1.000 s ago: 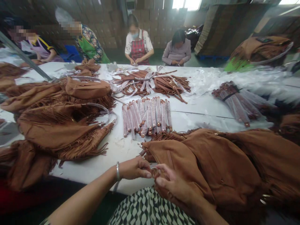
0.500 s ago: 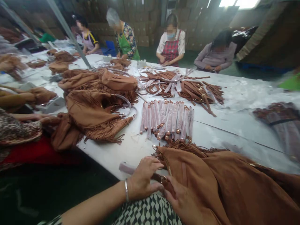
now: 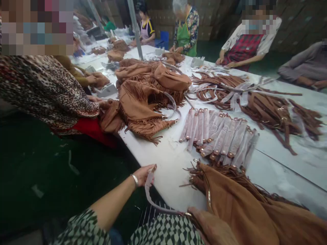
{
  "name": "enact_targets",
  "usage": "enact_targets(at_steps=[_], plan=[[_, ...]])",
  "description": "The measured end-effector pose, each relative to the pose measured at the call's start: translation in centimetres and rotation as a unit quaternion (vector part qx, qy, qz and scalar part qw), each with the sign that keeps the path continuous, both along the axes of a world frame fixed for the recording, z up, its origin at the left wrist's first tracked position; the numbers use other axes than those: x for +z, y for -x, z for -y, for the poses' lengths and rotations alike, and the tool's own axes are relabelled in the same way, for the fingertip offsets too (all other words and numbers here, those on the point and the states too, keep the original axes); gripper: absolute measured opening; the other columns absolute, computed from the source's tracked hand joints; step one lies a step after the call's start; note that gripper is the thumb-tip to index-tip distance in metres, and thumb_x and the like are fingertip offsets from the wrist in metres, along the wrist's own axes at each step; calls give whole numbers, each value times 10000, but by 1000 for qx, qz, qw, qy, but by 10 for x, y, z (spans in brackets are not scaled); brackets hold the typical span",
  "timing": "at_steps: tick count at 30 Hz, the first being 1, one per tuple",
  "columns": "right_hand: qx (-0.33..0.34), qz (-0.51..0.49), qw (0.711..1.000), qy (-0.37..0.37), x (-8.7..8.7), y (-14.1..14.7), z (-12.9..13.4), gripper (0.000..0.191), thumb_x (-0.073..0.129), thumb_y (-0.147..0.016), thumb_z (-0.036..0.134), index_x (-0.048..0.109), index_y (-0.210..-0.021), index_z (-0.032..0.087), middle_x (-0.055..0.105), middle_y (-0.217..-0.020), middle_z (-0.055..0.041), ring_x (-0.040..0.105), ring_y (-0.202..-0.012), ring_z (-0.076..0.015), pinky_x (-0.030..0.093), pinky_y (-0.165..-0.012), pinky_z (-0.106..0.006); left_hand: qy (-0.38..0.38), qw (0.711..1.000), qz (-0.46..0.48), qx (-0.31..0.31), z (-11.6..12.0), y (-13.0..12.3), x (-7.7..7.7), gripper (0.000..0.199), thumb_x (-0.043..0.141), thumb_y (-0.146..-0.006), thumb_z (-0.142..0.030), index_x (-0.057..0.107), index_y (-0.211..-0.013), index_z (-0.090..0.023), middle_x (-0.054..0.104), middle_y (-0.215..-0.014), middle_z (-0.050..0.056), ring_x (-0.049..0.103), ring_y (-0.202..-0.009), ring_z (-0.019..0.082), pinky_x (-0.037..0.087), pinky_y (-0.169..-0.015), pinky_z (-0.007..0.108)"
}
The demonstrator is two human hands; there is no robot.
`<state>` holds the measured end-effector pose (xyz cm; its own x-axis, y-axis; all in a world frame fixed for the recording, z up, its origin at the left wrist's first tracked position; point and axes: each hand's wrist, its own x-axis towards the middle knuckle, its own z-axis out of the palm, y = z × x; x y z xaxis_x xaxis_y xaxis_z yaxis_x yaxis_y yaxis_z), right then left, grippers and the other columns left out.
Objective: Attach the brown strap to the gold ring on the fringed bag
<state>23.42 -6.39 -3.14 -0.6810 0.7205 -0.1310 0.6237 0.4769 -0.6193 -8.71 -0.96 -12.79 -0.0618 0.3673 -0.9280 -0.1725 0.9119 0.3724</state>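
A brown suede handbag (image 3: 245, 200) with fringe and a gold zip lies at the table's near edge in front of me. From it a shoulder strap (image 3: 153, 203) in pale protective wrap curves over to the left. My left hand (image 3: 145, 175), with a silver bracelet at the wrist, is closed on the strap's free end. My right hand (image 3: 214, 224) is closed at the strap's other end, beside a gold ring, gripping the bag's edge there; its fingertips are partly hidden and blurred.
Wrapped short straps (image 3: 222, 136) lie in a stack beyond the bag, with a heap of brown straps (image 3: 276, 112) behind. Fringed bags (image 3: 140, 105) are piled to the left, where a co-worker in a patterned top (image 3: 51, 92) stands. Several people work across the white table (image 3: 166, 160).
My left hand has moved away from my right, leftward, with the strap's end, so the strap now spans between them. The view has swung left.
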Motion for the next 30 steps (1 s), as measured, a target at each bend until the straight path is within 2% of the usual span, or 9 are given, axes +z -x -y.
enact_targets(at_steps=[3,5,7,10,12,17,20,26,30], plan=[[3,30,998,50,7,6,-2,336,445,-815,265,534,-1139,248,663,-817,-40,622,-733,-186,482,-658,-261,-57,996,-20,-64,-16,-22,-3,270,592,-723,-378,506,-688,-125,479,-488,-18,446,-375,112,441,-439,281],[23,16,993,118,15,5,-15,297,408,-854,302,553,-1110,263,656,-908,-31,611,-825,-171,471,-728,-251,-107,988,-43,-100,-24,-35,1,144,556,-743,-257,485,-699,-140,412,-449,-65,384,-334,82,394,-401,235],[-11,-5,988,155,23,-2,-38,309,339,-894,345,577,-1072,258,632,-1034,-27,574,-960,-159,433,-854,-257,-154,977,-58,-134,-31,-45,7,80,513,-755,-211,465,-724,-156,412,-456,-74,379,-327,78,355,-379,211],[-161,46,984,64,22,-17,-85,360,285,-899,348,584,-1029,196,606,-1074,-69,529,-1031,-180,372,-939,-302,-217,956,-67,-187,-42,-58,18,82,496,-767,-241,462,-753,-167,424,-461,-75,338,-311,71,267,-344,190],[-202,123,971,-10,12,-23,-114,321,372,-857,340,554,-1065,178,592,-1068,-91,522,-1020,-203,373,-914,-319,-261,938,-69,-218,-52,-68,25,129,498,-776,-293,478,-754,-167,385,-445,-85,285,-316,64,216,-345,188],[-145,186,972,-21,-24,-13,-154,212,565,-739,308,598,-887,160,640,-868,-81,579,-834,-216,403,-734,-299,-374,892,-76,-241,-73,-92,45,262,453,-812,-415,504,-715,-177,392,-522,-53,343,-458,97,269,-442,213],[-103,197,975,-24,-29,-11,-159,106,539,-761,273,571,-754,173,637,-750,-40,585,-719,-178,377,-624,-255,-417,873,-78,-242,-77,-97,53,261,492,-793,-410,508,-670,-181,435,-580,-33,381,-548,114,298,-512,221],[-94,199,972,-86,10,-27,-144,209,534,-712,169,499,-918,170,616,-823,-46,561,-755,-194,356,-630,-266,-405,879,-22,-251,-87,-115,69,243,502,-765,-403,450,-687,-178,405,-494,-65,319,-435,83,234,-437,207],[-147,197,959,-142,45,-28,-119,219,489,-705,93,496,-917,151,576,-895,-85,507,-855,-228,351,-714,-306,-386,876,62,-281,-93,-150,98,389,500,-719,-566,424,-720,-184,324,-424,-106,230,-343,57,164,-366,197]])
